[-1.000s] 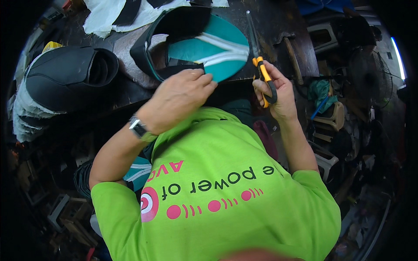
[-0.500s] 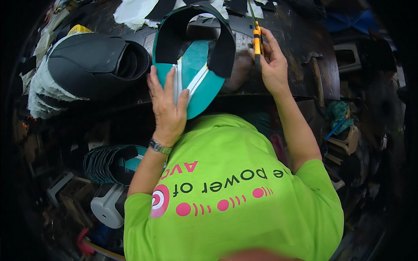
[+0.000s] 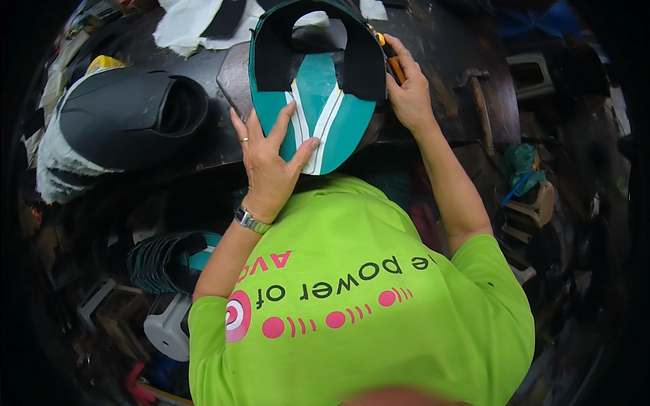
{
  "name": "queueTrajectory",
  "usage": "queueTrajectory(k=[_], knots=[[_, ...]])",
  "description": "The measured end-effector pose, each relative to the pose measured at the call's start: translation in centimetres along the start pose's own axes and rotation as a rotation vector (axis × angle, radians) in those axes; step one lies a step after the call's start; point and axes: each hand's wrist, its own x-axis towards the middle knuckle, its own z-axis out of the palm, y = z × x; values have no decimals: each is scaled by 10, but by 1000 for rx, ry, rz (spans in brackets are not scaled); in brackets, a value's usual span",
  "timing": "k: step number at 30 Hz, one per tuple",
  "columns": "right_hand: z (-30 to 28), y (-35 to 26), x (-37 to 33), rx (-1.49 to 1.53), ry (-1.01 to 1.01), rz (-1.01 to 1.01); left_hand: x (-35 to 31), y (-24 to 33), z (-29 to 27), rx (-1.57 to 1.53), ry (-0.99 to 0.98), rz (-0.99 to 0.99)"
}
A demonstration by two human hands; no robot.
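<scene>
A teal shoe upper [image 3: 352,132] with two white stripes and a black padded collar lies at the table's near edge, its rounded end toward me. My left hand [image 3: 271,159] rests on it, fingers spread, with the forefinger and thumb on the white stripes. At the collar's right side, my right hand [image 3: 408,88] is closed round the orange and black handle of a utility knife [image 3: 394,64]. The collar hides the knife's blade.
Stacked black shoe uppers [image 3: 112,118] with white lining lie on the table's left. White fabric pieces [image 3: 186,24] are at the back, and a hammer [image 3: 482,115] is on the right. Below left, teal uppers [image 3: 159,264] are stacked above a grey stool [image 3: 169,328].
The shoe upper has shifted right and turned more upright in view, my left hand moving with it. My right hand has come in closer, and the knife's blade has gone behind the collar.
</scene>
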Motion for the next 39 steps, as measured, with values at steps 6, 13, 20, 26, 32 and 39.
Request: queueTrajectory(k=[6, 13, 20, 26, 32, 39], knots=[[-39, 10, -28, 253, 41, 123, 25, 5, -11, 236, -82, 68], [-71, -41, -52, 276, 72, -249, 53, 20, -18, 312, 36, 280], [-54, -60, -46, -105, -87, -479, 66, 21, 29, -214, -325, 271], [-62, -52, -31, -315, -188, -626, 74, 13, 30, -314, -289, 309], [-58, -50, -32, -144, -277, -524, 90, 9, 29, -153, -291, 313], [-38, -45, -32, -251, -157, -628, 83, 12, 38, -208, -190, 318]])
